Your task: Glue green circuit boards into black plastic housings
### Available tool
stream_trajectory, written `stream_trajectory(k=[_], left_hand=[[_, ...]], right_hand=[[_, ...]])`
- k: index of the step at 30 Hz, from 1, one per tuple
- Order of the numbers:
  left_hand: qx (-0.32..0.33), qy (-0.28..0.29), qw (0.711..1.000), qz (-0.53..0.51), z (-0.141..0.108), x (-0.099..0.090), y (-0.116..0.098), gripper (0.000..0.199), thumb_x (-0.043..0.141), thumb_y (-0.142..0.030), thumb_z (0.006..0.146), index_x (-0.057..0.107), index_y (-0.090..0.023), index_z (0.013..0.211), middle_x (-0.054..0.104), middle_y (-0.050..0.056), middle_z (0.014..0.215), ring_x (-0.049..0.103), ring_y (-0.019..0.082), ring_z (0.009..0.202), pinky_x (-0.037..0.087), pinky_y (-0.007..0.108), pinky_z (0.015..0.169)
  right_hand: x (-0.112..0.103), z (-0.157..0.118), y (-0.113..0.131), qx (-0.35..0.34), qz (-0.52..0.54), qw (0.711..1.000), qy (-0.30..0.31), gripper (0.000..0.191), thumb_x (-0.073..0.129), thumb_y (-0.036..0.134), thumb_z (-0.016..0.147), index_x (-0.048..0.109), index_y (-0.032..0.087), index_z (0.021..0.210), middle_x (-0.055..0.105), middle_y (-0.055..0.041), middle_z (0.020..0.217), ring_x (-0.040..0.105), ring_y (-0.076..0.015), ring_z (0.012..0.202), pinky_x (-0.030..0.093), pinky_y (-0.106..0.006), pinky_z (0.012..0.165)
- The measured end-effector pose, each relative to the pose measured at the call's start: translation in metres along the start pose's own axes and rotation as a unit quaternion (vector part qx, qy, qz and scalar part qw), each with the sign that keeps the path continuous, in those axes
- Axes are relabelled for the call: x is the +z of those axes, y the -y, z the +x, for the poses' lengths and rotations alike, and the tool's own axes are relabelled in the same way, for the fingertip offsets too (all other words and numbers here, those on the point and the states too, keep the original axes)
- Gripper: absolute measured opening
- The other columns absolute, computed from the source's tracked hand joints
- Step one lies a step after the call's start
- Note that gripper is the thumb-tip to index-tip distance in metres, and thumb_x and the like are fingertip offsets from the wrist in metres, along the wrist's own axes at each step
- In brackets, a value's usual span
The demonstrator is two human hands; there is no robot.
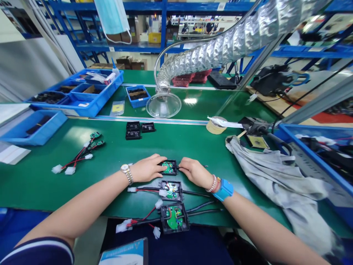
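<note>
My left hand [147, 168] grips the left side of a small black plastic case [173, 162], its fingertips over the green circuit board [168, 168] inside. At the case's right edge my right hand [196, 172] is closed in a pinch on a thin black cable [178, 168], mostly hidden by the fingers. Just below lies a second open case [179, 191] with a board, white connectors and a cable leading right. Nearest me, a third open case [182, 222] sits at the table edge, with wires on both sides.
Several empty black cases [133, 133] and wired boards [95, 143] lie on the green table [116, 154]. A fume extractor hood [164, 105] hangs ahead. Blue bins [41, 127] stand left; a grey cloth [264, 169], tape roll [216, 127] and blue crate [317, 158] are at right.
</note>
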State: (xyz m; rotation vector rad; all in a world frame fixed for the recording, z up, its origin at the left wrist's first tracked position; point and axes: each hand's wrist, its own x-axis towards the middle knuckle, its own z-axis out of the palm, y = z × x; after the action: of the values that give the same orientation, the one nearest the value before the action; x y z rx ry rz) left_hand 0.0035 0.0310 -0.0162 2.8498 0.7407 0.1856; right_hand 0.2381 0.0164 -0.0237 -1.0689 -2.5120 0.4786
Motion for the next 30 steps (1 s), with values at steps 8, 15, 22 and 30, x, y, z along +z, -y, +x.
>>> stream_trajectory(k=[8, 15, 22, 30], left_hand=[[0.010, 0.008, 1.000, 0.007, 0.002, -0.001, -0.001, 0.022, 0.051, -0.028, 0.083, 0.059, -0.016, 0.100, 0.045, 0.013, 0.122, 0.044, 0.024, 0.105, 0.041, 0.037, 0.090], [-0.003, 0.011, 1.000, -0.003, 0.001, -0.003, -0.001, 0.023, 0.050, -0.028, 0.083, 0.059, -0.016, 0.100, 0.045, 0.013, 0.125, 0.044, 0.024, 0.108, 0.042, 0.038, 0.090], [0.020, 0.027, 0.999, -0.038, 0.004, -0.007, 0.005, 0.023, 0.052, -0.026, 0.082, 0.059, -0.016, 0.101, 0.043, 0.013, 0.128, 0.043, 0.024, 0.109, 0.041, 0.039, 0.092], [0.024, 0.013, 1.000, -0.006, 0.002, -0.023, 0.001, 0.036, 0.062, -0.021, 0.072, 0.055, -0.019, 0.107, 0.043, 0.010, 0.129, 0.041, 0.026, 0.113, 0.037, 0.041, 0.094]], right_hand=[[0.005, 0.006, 0.006, 0.008, -0.029, 1.000, -0.004, 0.018, 0.045, 0.005, 0.080, 0.057, 0.013, 0.070, 0.052, -0.0048, 0.069, 0.050, -0.0149, 0.066, 0.043, -0.026, 0.064], [0.001, -0.002, 0.018, 0.022, -0.055, 0.997, -0.041, 0.023, 0.045, 0.016, 0.085, 0.055, 0.016, 0.105, 0.051, -0.0087, 0.096, 0.052, -0.0164, 0.083, 0.044, -0.029, 0.074], [0.001, 0.000, 0.031, 0.008, -0.145, 0.988, 0.044, 0.025, 0.046, 0.032, 0.087, 0.059, 0.024, 0.106, 0.047, -0.0071, 0.092, 0.047, -0.0175, 0.080, 0.036, -0.029, 0.064], [-0.003, 0.009, 0.035, -0.031, -0.183, 0.981, 0.065, 0.019, 0.047, 0.026, 0.086, 0.060, 0.019, 0.097, 0.050, -0.0088, 0.100, 0.045, -0.0182, 0.081, 0.037, -0.030, 0.064]])
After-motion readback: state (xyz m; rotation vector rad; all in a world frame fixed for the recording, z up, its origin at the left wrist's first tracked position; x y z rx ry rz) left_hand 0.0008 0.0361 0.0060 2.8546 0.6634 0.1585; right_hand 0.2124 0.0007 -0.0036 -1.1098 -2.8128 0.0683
